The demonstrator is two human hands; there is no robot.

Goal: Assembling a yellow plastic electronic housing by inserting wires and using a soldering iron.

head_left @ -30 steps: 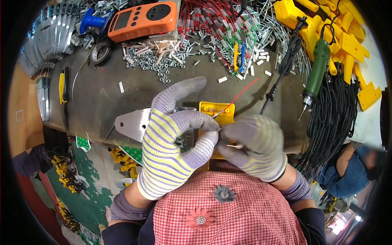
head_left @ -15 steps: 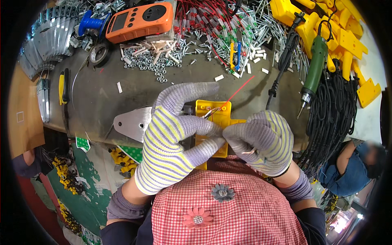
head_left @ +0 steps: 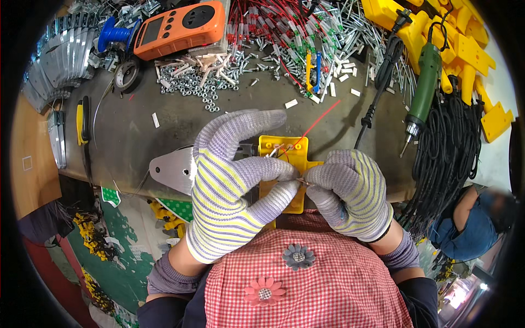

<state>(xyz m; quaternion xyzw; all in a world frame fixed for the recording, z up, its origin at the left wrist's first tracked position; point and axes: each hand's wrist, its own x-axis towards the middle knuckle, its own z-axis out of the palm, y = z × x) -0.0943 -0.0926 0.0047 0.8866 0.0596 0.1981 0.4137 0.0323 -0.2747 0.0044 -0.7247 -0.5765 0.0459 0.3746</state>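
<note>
Both my hands wear grey gloves with yellow stripes. Thumb and forefinger of my left hand point(head_left: 232, 183) pinch one end of a thin wire point(head_left: 302, 181), while its other fingers stretch out above. The fingertips of my right hand point(head_left: 353, 191) close on the same wire, just to the right. Beneath the hands lies an open yellow plastic housing point(head_left: 299, 158) with several wires inside, partly covered by my fingers. A red wire point(head_left: 321, 118) sticks out of it toward the upper right. Left of the housing, a tapered metal plate point(head_left: 170, 168) is partly hidden by my left hand.
An orange meter point(head_left: 180, 27), nuts point(head_left: 210, 100) and screws lie at the back. To the right are a green electric screwdriver point(head_left: 425, 85), black cables point(head_left: 445, 142) and yellow housings point(head_left: 465, 54). Pliers point(head_left: 83, 120) and black tape point(head_left: 127, 75) lie left. Another person point(head_left: 465, 224) sits at far right.
My right hand has turned and its fingers have shifted, so the wire between the two hands' fingertips now shows. The left hand keeps its pinch. The whole view has shifted slightly.
</note>
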